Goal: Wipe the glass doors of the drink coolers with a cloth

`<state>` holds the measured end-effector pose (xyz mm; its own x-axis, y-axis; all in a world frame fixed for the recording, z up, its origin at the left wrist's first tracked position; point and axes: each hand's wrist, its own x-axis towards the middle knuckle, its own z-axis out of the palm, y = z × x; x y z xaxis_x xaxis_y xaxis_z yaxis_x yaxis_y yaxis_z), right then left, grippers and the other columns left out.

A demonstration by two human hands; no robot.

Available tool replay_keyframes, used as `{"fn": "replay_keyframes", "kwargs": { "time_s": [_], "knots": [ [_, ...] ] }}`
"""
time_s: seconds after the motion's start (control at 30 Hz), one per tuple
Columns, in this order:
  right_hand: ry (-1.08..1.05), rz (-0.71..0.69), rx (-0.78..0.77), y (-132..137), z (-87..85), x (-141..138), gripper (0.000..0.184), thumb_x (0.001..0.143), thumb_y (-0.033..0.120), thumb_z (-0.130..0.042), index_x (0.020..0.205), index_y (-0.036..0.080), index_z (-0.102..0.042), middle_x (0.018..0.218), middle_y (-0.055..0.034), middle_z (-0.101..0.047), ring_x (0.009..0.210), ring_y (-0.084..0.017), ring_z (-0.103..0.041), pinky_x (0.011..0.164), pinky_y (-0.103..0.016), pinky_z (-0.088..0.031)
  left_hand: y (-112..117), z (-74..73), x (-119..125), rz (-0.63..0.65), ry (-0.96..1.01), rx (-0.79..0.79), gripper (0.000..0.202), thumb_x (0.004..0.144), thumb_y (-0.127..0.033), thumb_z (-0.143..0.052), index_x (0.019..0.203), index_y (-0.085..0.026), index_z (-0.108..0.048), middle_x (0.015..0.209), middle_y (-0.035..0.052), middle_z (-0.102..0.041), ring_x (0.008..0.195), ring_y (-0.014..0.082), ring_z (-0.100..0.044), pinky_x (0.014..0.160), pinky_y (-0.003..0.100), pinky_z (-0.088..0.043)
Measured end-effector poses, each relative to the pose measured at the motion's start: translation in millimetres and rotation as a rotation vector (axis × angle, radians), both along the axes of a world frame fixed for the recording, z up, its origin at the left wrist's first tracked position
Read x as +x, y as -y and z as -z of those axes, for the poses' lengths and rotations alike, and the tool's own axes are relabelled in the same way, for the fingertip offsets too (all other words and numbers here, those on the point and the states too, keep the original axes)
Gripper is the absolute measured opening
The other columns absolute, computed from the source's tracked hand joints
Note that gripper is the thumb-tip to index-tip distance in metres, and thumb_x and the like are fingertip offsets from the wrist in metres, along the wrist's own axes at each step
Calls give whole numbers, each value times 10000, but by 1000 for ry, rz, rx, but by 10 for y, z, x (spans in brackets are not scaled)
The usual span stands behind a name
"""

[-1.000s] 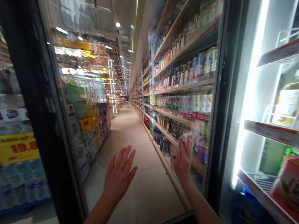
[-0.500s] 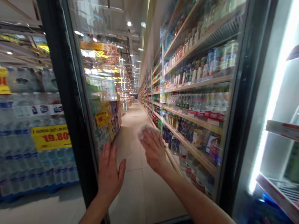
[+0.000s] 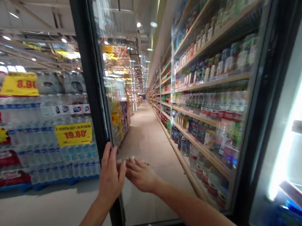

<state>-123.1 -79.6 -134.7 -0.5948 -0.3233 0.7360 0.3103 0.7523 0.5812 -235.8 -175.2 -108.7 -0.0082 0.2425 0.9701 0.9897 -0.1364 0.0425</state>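
A glass door (image 3: 144,140) in a black frame (image 3: 91,65) stands open before me, its pane mirroring a long aisle. My right hand (image 3: 143,178) presses a crumpled pale cloth (image 3: 132,158) flat to the lower left of the pane. Only a strip of that cloth shows past the fingers. Beside it, my left hand (image 3: 110,175) lies with straight fingers on the door's left edge, thumb apart. The thumb is close to the right fingertips; whether they touch, I cannot tell.
Shrink-wrapped water bottles (image 3: 51,154) are stacked on a blue pallet (image 3: 26,187) to the left, with yellow price signs (image 3: 74,134). At right is a lit cooler interior (image 3: 290,135) with a shelf edge (image 3: 295,197) and blue bottles (image 3: 287,223). Drink shelves (image 3: 208,92) appear in the pane.
My right hand has wiped the cloth down and left across the pane, towards my left hand. The view has turned slightly left; my left hand stays by the door's edge.
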Motion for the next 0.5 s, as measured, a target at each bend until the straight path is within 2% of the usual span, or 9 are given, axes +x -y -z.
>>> {"fn": "replay_keyframes", "kwargs": {
  "time_s": [0.07,0.1,0.23,0.33,0.43,0.5],
  "knots": [
    [59,-7,25,1,167,68,347,929,227,-384,1242,202,-530,1412,30,-444,1359,-114,-286,1132,-300,-270,13,24,6,14,-2,2,631,861,-198,-476,1430,-185,-205,1505,136,-217,1383,224,-226,1114,394,-261],
    [32,11,16,-21,173,117,348,926,221,-390,1245,208,-529,1414,33,-441,1370,-117,-265,1143,-311,-248,15,42,12,22,-8,8,632,858,-197,-481,1428,-183,-209,1502,137,-222,1382,222,-228,1115,393,-258],
    [-330,141,-102,-239,-132,463,386,889,131,-404,1233,230,-546,1378,0,-487,1408,-174,-175,1168,-410,-155,-23,126,85,40,-15,5,640,851,-207,-499,1425,-176,-217,1489,150,-246,1374,229,-249,1104,406,-279],
    [-612,214,-162,-400,-265,831,504,868,73,-369,1339,235,-441,1432,-34,-414,1409,-192,-171,1154,-447,-185,-109,153,204,30,-65,-26,670,844,-223,-518,1431,-173,-199,1491,164,-237,1376,247,-242,1091,431,-295],
    [-847,277,-226,-422,-162,1056,572,871,82,-341,1420,241,-309,1499,-57,-281,1410,-247,-160,1118,-517,-242,-268,117,381,-13,-168,-3,706,846,-251,-528,1442,-168,-159,1496,176,-225,1389,270,-200,1094,480,-261],
    [-761,286,-218,-409,-72,1104,577,871,85,-346,1419,264,-310,1486,-40,-314,1405,-235,-183,1119,-490,-263,-402,76,511,-43,-226,3,724,851,-295,-526,1447,-159,-137,1487,186,-248,1394,280,-182,1097,509,-226]
  ]
}}
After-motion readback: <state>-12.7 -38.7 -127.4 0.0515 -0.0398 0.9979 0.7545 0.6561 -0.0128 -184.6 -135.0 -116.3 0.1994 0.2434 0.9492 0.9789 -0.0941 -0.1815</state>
